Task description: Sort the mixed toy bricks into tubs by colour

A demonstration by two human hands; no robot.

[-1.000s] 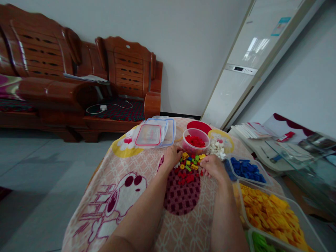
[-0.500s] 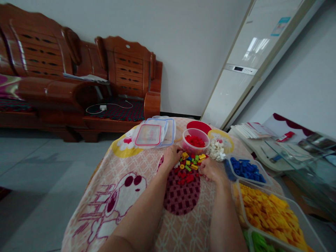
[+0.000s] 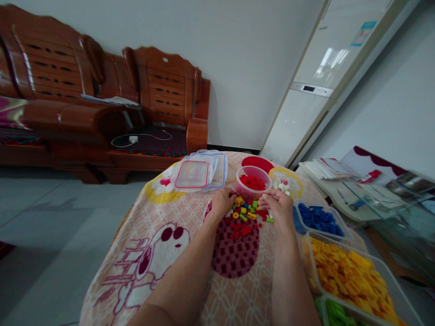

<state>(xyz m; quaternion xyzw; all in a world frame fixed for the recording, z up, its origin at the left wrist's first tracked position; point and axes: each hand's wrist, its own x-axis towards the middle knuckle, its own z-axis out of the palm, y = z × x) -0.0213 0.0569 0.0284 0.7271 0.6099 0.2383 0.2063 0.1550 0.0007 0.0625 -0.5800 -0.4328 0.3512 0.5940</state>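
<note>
Mixed toy building bricks (image 3: 244,211) lie in a loose pile on the tablecloth, with red bricks (image 3: 242,232) along its near side. At the pile's left edge rests my left hand (image 3: 224,201), fingers curled inward; whatever they hold is hidden. My right hand (image 3: 277,206) is above the pile's right side, close to the round clear bowl (image 3: 254,192) of red bricks. Its fingers are bent together, and anything between them is too small to make out. White bricks (image 3: 282,184) sit in a heap behind this hand, partly covered by it.
Clear tubs of blue bricks (image 3: 321,219), yellow bricks (image 3: 350,271) and green bricks (image 3: 338,313) line the right side. Flat lids (image 3: 193,174) lie at the back left, and a red round lid (image 3: 257,162) behind the bowl. A glass-topped stand (image 3: 384,213) adjoins the table.
My right hand has lifted from the pile's right edge and moved away from me toward the bowl, now hiding part of the white heap. My left hand has stayed in place.
</note>
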